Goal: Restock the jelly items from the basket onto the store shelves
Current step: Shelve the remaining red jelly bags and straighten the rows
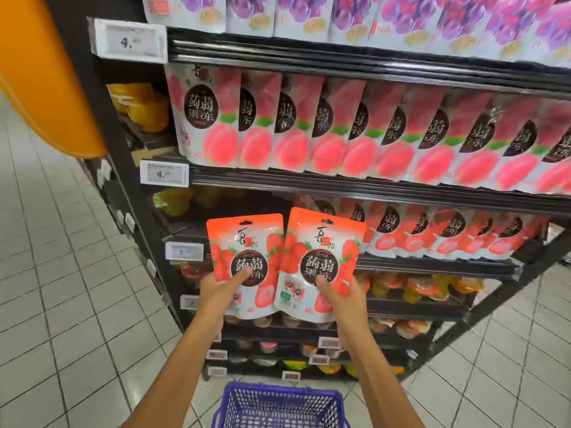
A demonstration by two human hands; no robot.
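The left hand (220, 292) grips a strawberry jelly pouch (244, 239) by its lower edge, thumb on the front. The right hand (343, 299) holds a second strawberry pouch (325, 242) the same way, its edge overlapping the first. Both are upright in front of the store shelves (355, 188), level with a row of matching strawberry pouches (448, 234). Peach pouches (370, 134) fill the tier above and grape pouches (340, 17) the top. A blue mesh basket (279, 407) sits below on the tiled floor (61, 304).
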